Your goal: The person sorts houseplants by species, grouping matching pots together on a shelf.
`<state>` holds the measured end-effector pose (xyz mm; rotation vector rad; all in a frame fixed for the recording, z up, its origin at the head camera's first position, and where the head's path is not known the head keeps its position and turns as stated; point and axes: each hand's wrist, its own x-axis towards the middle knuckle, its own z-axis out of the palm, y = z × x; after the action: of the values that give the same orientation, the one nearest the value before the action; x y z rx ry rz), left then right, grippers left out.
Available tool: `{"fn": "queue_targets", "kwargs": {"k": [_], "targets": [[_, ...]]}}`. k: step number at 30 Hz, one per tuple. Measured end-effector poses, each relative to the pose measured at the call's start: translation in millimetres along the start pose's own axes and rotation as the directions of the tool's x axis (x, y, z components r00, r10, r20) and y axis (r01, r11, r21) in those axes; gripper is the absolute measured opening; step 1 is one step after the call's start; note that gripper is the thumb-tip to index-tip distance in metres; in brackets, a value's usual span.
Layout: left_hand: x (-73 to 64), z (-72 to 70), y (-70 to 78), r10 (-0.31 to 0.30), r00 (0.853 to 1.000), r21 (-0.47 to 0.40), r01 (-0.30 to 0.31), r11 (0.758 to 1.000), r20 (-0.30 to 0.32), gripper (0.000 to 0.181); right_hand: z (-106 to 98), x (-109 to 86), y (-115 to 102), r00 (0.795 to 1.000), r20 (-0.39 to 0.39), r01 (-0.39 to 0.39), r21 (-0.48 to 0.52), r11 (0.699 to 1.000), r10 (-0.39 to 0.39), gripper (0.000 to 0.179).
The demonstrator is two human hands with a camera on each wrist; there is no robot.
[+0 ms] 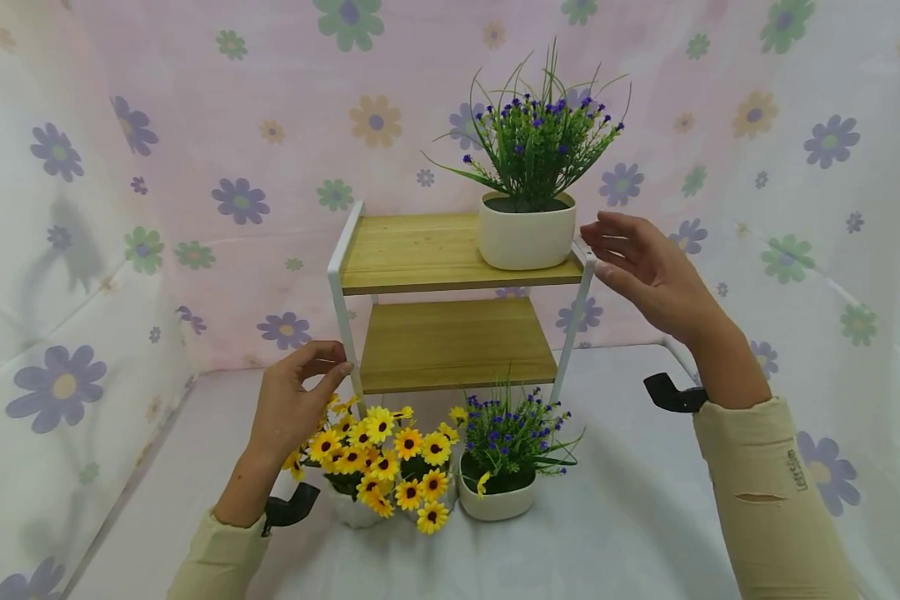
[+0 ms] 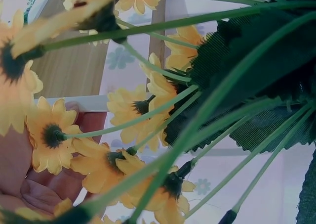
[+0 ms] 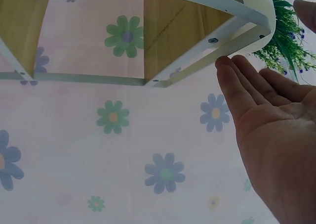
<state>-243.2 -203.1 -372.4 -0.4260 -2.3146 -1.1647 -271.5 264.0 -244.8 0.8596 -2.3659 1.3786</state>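
Note:
A two-tier wooden shelf rack [image 1: 412, 242] with a white frame stands in the middle of the head view. My left hand [image 1: 296, 396] pinches its left front post between thumb and fingers; yellow flowers [image 2: 52, 135] partly cover that hand in the left wrist view. On the right of the top board sits a white oval pot [image 1: 527, 233] of grass and purple flowers. My right hand [image 1: 656, 275], fingers loosely bent and holding nothing, is beside the upper right corner of the rack. In the right wrist view its fingertips [image 3: 224, 63] are right at the white frame.
In front of the rack, two pots of yellow flowers [image 1: 367, 450] and an oval pot of purple flowers [image 1: 498, 502] stand on the white-covered table [image 1: 607, 517]. Behind hangs a flower-printed cloth [image 1: 285, 92]. The lower board [image 1: 457, 342] lies below the top one.

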Motion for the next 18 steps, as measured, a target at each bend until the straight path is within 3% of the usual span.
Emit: {"fn": "queue_targets", "kwargs": {"k": [5,12,18], "targets": [[0.6,-0.7,-0.2,-0.002,1.0,0.008,0.002,1.0,0.004,0.02,7,-25.1,13,0.999,-0.01,0.05,0.027,0.998,-0.049,0.061],[0.9,-0.8,0.0,0.003,1.0,0.009,-0.003,1.0,0.001,0.02,17,-53.8,35,0.993,0.004,0.118,0.15,0.982,-0.12,0.053],[0.2,-0.5,0.4,0.005,1.0,0.005,-0.005,1.0,-0.004,0.02,28,-73.2,57,0.992,0.047,0.109,0.182,0.977,-0.12,0.046]]}}
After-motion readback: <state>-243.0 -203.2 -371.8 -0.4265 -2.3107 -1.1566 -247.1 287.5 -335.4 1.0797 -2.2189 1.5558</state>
